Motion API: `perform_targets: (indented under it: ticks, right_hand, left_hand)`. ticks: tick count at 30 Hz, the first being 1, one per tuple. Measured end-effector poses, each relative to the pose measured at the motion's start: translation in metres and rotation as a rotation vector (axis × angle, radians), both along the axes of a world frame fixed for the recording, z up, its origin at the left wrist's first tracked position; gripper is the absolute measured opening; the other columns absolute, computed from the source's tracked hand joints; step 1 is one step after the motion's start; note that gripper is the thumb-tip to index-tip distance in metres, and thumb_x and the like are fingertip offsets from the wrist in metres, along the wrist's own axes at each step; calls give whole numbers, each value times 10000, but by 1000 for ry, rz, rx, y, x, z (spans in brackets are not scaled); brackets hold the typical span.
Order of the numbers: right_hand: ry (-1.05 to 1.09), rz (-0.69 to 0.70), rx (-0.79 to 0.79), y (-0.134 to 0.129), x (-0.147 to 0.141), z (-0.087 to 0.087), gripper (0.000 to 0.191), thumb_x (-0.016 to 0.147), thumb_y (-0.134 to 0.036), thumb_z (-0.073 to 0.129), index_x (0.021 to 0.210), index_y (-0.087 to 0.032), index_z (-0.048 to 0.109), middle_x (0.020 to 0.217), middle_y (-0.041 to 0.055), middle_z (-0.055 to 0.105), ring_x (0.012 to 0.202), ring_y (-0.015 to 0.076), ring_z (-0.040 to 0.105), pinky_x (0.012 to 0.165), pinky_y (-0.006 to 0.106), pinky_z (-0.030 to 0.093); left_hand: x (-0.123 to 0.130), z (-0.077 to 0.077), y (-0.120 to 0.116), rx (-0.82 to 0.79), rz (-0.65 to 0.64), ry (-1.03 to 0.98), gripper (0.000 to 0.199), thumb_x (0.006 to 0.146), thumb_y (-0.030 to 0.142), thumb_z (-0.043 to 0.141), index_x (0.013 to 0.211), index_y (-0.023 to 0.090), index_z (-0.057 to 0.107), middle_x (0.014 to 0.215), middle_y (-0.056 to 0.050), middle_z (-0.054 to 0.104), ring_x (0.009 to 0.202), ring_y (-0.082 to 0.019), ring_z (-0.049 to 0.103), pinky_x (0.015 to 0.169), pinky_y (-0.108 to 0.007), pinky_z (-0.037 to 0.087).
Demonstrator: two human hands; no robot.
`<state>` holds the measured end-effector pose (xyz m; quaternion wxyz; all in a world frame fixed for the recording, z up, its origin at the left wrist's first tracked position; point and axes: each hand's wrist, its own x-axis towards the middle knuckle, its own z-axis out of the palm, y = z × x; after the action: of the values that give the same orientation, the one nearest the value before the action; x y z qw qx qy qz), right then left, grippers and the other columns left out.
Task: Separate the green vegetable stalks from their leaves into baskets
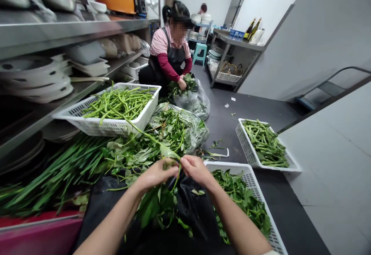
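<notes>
In front of my lap, my left hand (158, 173) is closed around leafy greens. Its fingertips nearly meet my right hand (197, 170), which pinches a long green leafy stem (149, 136) between thumb and forefinger. The stem runs up and left from my fingers towards a white basket of cut green stems (116, 102). Dark green leaves (158, 204) hang below my left hand over a black apron (197, 204). To the right of my lap stands a white basket (252, 170) of picked leaves (243, 197). Beyond my hands lies an opened clear bag of greens (174, 127).
Long green leaves (63, 170) lie left above a pink container (43, 235). Steel shelving (87, 24) with dishes lines the left. Another person (171, 50) handles greens over a plastic bag (194, 100). At right, a basket (240, 131) holds green pieces beside the wall.
</notes>
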<state>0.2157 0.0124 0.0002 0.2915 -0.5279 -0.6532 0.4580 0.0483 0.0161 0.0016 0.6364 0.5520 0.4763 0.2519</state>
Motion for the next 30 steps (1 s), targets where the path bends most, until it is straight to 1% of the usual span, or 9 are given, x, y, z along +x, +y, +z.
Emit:
perform_targets:
  ticks: [2,4,7,9,12,14,17,21,30]
  right_hand:
    - [-28,-24,21,-1,1,0,385,834,-406,416,521,-183,399,462,-46,404,463,75,355,476,207,273]
    - [36,-42,-46,-1,6,0,386,819,-455,438,543,-187,401,449,-59,371,441,71,318,451,207,248]
    - [221,-43,-193,-2,14,-3,418,795,-564,443,609,-190,434,407,-85,324,389,65,256,411,207,210]
    - [287,-55,-213,-4,15,-6,447,775,-610,453,627,-189,440,396,-88,337,377,60,249,402,206,200]
    - [289,-73,-172,-9,7,-11,457,778,-616,455,631,-183,454,408,-76,386,375,54,265,400,201,202]
    - [284,-58,-166,-14,-4,-15,449,795,-601,439,637,-181,464,410,-72,396,372,54,270,399,200,208]
    - [297,3,-223,-24,-21,-21,433,805,-580,434,626,-186,448,401,-75,373,371,59,281,399,201,221]
    - [300,43,-238,-34,-30,-23,432,818,-561,429,598,-189,421,397,-81,315,390,61,291,409,199,224]
    - [254,159,-390,-65,-14,-13,539,745,-704,433,597,-186,419,423,-81,311,386,51,263,387,201,186]
  left_hand:
    - [7,-3,-2,46,-12,75,318,678,478,594,558,184,576,433,33,509,406,-110,388,454,-246,305]
    - [0,-12,3,64,193,99,329,662,485,593,515,196,534,401,44,463,413,-125,414,460,-252,328]
    - [-22,-29,12,61,453,103,334,626,521,613,576,194,568,518,-5,586,539,-183,548,539,-290,417]
    - [-30,-37,10,19,443,104,362,583,518,672,723,187,630,748,-65,694,761,-243,626,684,-333,463]
    - [-21,-39,1,-87,329,-34,560,514,490,760,980,204,639,1159,-114,645,1128,-277,536,922,-353,399]
    - [-5,-34,0,-132,311,-236,586,564,534,724,1042,210,624,1216,-117,616,1188,-260,496,961,-349,370]
    - [17,-26,12,-131,527,-439,459,604,570,677,819,165,645,869,-110,716,966,-247,620,857,-336,430]
    - [20,-18,33,-130,827,-511,345,567,433,746,575,164,531,475,13,561,565,-164,598,595,-262,446]
    - [-78,2,87,-80,1139,-486,289,848,258,440,571,195,389,361,93,320,401,-92,494,514,-216,475]
